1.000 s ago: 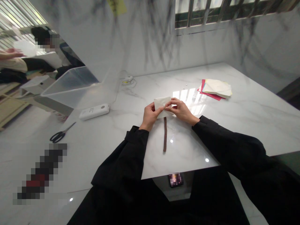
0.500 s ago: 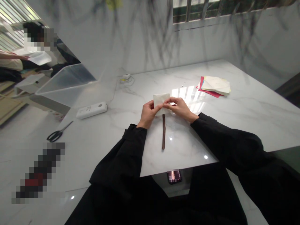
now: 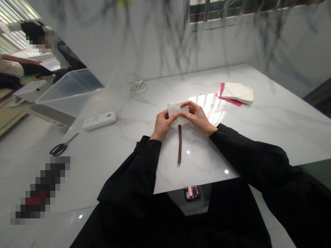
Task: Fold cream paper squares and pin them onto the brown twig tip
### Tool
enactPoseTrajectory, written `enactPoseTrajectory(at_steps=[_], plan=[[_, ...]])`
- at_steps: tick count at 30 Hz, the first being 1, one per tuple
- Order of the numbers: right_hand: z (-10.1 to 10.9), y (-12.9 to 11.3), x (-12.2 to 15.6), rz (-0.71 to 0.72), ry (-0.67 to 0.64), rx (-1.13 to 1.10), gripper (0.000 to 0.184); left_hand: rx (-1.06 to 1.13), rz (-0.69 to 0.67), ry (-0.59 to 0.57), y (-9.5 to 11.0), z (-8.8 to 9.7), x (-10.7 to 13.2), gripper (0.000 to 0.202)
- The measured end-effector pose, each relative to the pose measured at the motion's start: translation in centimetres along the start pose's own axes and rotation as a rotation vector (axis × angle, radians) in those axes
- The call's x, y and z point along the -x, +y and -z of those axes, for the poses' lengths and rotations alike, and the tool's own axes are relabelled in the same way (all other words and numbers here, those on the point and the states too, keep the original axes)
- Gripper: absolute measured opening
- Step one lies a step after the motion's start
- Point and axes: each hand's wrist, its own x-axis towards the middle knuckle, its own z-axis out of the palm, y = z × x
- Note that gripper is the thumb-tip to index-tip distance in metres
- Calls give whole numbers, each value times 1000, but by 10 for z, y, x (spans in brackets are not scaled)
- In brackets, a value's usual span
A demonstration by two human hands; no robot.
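Head view: our left hand (image 3: 162, 124) grips the paper (image 3: 173, 108); our right hand (image 3: 199, 117) rests spread fingertips on it, whether gripping we cannot tell.
Paper: pale, thin, matte, between our hands, beyond the stick (image 3: 180, 144) from the surface's (image 3: 271, 137) near edge.
Thumbs: we should press 2 evenly, since thin paper likely creases easily.
Stick: brown, slim, slightly crooked.
Sheets (image 3: 236, 93): flat, layered, toward the far right corner.

Daylight from a barred window (image 3: 224, 11) glares in stripes on the tabletop (image 3: 258, 127); the view's far left blurs.
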Motion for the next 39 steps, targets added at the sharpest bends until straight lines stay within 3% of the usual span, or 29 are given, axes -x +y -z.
enactPoseTrajectory(at_steps=[5, 8, 19, 39], plan=[[0, -4, 2, -2, -13, -58, 97, 11, 6, 2, -1, 0, 0, 53], [0, -2, 2, -10, -22, -65, 105, 4, 13, -4, -1, 1, 0, 53], [-1, -5, 1, -29, -9, -59, 78, -1, 29, -5, -1, 1, 1, 53], [-2, -4, 0, -44, 11, -84, 73, -18, 48, 27, -1, 1, 1, 52]])
